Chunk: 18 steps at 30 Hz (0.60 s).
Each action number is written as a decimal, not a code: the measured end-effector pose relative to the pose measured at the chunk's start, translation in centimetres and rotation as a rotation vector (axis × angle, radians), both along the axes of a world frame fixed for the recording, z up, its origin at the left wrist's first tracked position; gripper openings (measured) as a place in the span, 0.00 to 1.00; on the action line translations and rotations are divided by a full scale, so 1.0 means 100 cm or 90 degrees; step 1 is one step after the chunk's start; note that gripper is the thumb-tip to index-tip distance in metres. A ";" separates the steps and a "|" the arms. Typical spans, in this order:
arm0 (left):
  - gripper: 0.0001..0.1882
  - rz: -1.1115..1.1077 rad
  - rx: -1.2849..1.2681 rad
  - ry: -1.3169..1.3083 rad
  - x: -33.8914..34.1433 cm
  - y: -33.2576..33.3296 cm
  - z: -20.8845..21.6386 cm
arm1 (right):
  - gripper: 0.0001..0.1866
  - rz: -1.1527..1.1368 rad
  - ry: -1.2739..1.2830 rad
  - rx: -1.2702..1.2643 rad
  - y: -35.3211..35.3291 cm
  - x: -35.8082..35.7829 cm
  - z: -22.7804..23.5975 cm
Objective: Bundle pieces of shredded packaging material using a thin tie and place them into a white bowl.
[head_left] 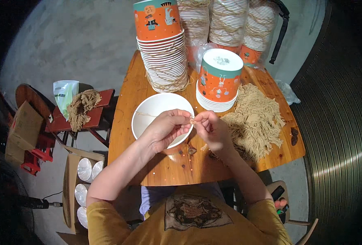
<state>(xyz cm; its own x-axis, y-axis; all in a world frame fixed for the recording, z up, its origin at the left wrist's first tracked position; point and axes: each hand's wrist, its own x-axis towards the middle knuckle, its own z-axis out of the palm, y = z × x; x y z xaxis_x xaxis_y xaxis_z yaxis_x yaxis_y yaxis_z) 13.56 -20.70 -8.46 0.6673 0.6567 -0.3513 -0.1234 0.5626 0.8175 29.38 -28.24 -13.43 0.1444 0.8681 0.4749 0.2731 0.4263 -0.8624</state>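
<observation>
Mustard shirt [189, 214] at near edge of wooden table [123, 134], left hand [166, 128] and right hand [212, 131] both pinching twine [192, 121] at right rim of white-lined tub [154, 104], tub stack [162, 61] beyond, strand heap [256, 118] right, grey floor [52, 188] around.

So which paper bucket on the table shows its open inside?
The lone bucket beneath the left hand; the others stand nested in stacks, insides hidden.

Workshop: bucket stacks [162, 59], string heap [257, 118]
</observation>
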 end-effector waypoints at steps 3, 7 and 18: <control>0.06 0.001 -0.002 -0.007 -0.001 0.001 -0.003 | 0.11 -0.010 -0.061 0.051 0.001 0.002 -0.004; 0.06 -0.008 -0.003 -0.031 -0.002 0.001 -0.003 | 0.12 -0.042 -0.141 0.026 -0.004 0.003 0.003; 0.06 -0.045 0.402 0.184 -0.004 -0.009 -0.005 | 0.10 -0.061 -0.111 0.023 -0.001 0.002 -0.002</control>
<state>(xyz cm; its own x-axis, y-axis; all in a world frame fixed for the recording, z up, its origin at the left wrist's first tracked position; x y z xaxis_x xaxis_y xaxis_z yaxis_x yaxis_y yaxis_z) 13.16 -21.59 -8.98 0.6536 0.7519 -0.0860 0.1678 -0.0331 0.9853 29.57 -28.36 -13.67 0.1389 0.8364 0.5302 0.4573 0.4207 -0.7835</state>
